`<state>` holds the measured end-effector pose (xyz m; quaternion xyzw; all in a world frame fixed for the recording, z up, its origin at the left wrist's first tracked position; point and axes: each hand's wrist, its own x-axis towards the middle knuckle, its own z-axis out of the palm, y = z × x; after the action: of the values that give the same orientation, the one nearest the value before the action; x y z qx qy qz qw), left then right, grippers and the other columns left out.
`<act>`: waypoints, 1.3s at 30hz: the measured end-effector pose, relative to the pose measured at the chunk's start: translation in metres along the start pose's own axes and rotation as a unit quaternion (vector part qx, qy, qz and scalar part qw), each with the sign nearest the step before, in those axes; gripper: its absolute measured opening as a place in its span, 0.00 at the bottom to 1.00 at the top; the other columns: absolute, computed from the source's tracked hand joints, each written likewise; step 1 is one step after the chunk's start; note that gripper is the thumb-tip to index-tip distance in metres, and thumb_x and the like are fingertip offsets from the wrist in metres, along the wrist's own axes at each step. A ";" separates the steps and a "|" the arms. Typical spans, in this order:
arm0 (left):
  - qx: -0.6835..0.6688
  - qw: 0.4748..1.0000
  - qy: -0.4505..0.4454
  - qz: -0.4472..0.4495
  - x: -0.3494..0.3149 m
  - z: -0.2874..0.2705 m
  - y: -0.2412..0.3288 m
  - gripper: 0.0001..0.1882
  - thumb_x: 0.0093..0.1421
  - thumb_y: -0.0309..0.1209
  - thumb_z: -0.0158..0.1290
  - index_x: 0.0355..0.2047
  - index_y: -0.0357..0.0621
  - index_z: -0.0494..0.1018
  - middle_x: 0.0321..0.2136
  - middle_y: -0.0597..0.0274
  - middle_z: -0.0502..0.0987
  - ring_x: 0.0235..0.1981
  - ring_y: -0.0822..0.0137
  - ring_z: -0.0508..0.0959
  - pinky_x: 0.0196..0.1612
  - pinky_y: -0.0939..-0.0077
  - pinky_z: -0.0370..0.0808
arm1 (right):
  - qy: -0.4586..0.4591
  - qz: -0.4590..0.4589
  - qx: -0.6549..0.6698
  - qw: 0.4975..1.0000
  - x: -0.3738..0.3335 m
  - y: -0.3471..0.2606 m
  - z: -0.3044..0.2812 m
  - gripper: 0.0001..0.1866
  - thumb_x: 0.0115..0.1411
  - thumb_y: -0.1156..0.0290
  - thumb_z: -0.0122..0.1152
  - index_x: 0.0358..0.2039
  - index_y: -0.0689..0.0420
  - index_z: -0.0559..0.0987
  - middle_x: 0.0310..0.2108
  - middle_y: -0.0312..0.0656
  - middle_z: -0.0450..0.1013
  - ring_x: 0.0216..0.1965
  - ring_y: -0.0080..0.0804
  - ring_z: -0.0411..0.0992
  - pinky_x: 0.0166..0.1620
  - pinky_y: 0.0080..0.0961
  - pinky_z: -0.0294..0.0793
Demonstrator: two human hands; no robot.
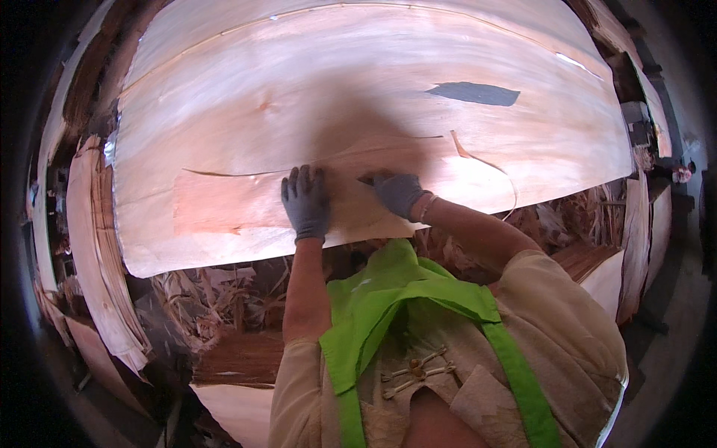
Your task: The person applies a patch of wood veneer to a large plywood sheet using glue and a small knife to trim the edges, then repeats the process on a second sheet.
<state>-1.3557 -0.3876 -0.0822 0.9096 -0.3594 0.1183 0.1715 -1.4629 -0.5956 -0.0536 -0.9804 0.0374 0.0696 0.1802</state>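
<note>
A large pale wood veneer sheet (239,97) spreads out in front of me. On its near part lies a smaller, pinker veneer piece (224,201), whose far edge curls up slightly. My left hand (305,201), in a grey glove, rests on this piece with its fingers stretched out flat. To its right, my gloved right hand (401,194) is closed on a small dark pointed tool (365,180), whose tip points left over the veneer. Most of the tool is hidden in the fingers. A thin curled veneer strip (489,163) lies to the right of this hand.
A dark grey pointed patch (476,93) shows on the sheet at the far right; I cannot tell whether it is a hole. Torn veneer scraps (216,299) lie heaped below the near edge. Veneer stacks (101,246) stand at the left and right.
</note>
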 end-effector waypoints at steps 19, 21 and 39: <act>0.044 0.999 -0.019 0.009 0.001 -0.002 0.006 0.30 0.45 0.31 0.49 0.53 0.55 0.65 0.54 0.53 0.63 0.58 0.49 0.59 0.60 0.48 0.51 | -0.105 0.029 -0.202 0.973 -0.149 0.254 -0.095 0.20 0.58 0.59 0.52 0.48 0.53 0.66 0.16 0.41 0.71 0.17 0.40 0.71 0.21 0.35 0.70; 0.040 0.999 -0.008 0.013 -0.001 -0.003 0.006 0.30 0.46 0.31 0.48 0.53 0.55 0.65 0.54 0.52 0.63 0.58 0.49 0.59 0.60 0.48 0.51 | 0.040 0.071 -0.116 0.990 -0.153 0.245 -0.077 0.29 0.56 0.54 0.54 0.53 0.55 0.63 0.18 0.43 0.73 0.19 0.47 0.71 0.26 0.42 0.70; 0.038 0.999 0.005 0.009 -0.015 0.004 -0.009 0.31 0.43 0.30 0.49 0.53 0.52 0.66 0.55 0.53 0.63 0.59 0.49 0.58 0.60 0.49 0.52 | 0.040 0.600 0.022 0.799 -0.400 0.195 0.007 0.22 0.57 0.62 0.50 0.52 0.52 0.68 0.41 0.54 0.72 0.41 0.56 0.70 0.42 0.45 0.70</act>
<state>-1.3598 -0.3739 -0.0930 0.9116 -0.3618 0.1381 0.1379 -1.8779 -0.7553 -0.0680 -0.7596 0.6267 0.1238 0.1226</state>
